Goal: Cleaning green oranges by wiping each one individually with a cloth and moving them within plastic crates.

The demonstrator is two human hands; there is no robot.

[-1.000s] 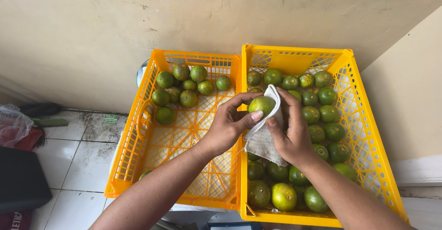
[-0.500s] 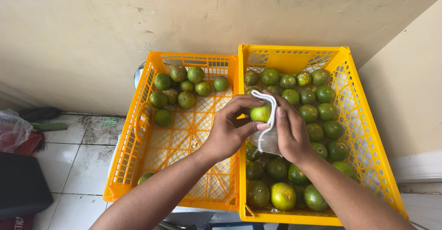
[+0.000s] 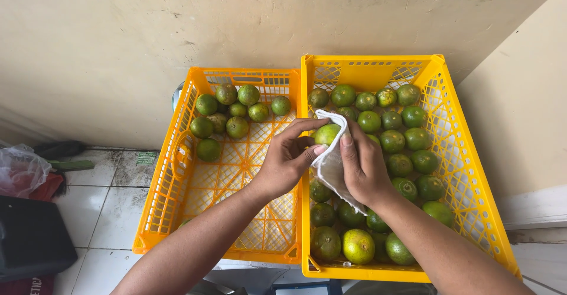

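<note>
White cloth (image 3: 334,166) wraps the far side of a green citrus fruit (image 3: 326,133), and both hands are closed on the pair: the left hand (image 3: 287,164) pinches the fruit with thumb and fingertips, while the right hand (image 3: 361,166) presses the cloth against it, fingers curled round. The fruit sits in the air just above the shared wall between the two crates, a little to the right-crate side.

Risk, as I judge it: the fruit is held only at the fingertips and its skin looks smooth, so a harder rub with the cloth could squeeze it out of the pinch. It would then drop onto the fruit below in the right crate and could bruise, or bounce over the low front rim onto the tiled floor (image 3: 112,200). The loose lower corner of the cloth hangs down near the fruit pile and could snag on the plastic lattice.

Right of the held fruit, the larger yellow crate (image 3: 455,153) is well filled with green citrus, some tinged yellow, from back wall to front rim. Left of it, the smaller yellow crate (image 3: 177,200) holds only a cluster of fruit against its back wall, its lattice bottom otherwise showing. Far to the left lie a clear plastic bag (image 3: 20,166) and a black case (image 3: 29,236).
</note>
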